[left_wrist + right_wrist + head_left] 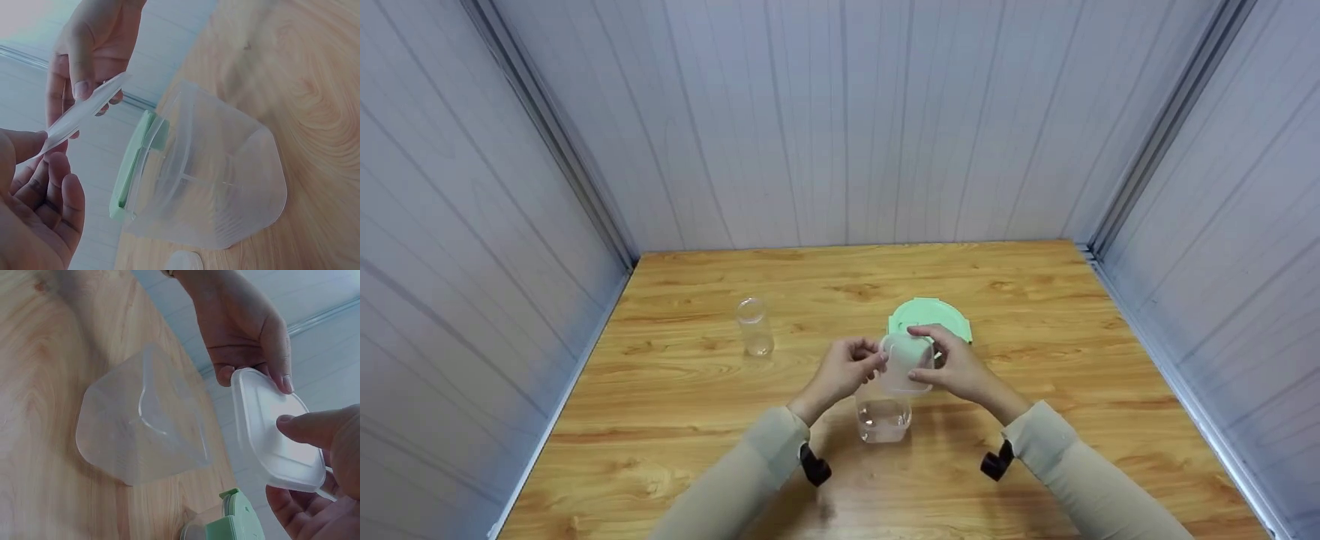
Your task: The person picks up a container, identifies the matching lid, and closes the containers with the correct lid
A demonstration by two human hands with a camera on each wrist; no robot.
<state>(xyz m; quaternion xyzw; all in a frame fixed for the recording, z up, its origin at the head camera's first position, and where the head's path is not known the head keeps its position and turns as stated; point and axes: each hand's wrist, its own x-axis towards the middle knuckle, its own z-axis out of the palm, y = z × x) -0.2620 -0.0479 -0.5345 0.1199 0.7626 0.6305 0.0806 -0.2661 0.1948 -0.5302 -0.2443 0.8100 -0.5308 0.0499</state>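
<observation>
My left hand (842, 373) pinches one edge of a translucent white plastic lid (901, 369) between thumb and fingers. From the opposite side, my right hand (962, 369) grips the same lid, thumb on one face and fingers behind it. The lid (281, 436) is held tilted, rounded square in outline with a raised rim. Beneath the hands, a clear plastic box (883, 424) stands open-topped on the wooden table. Its tapered walls show in both wrist views, the left wrist view catching the box (225, 180) from the side.
Behind my right hand is a round container with a pale green clip lid (936, 315). A clear cylindrical jar (756, 331) stands farther left on the wooden table (682, 420). Pale panel walls (840, 135) enclose the table at the back and both sides.
</observation>
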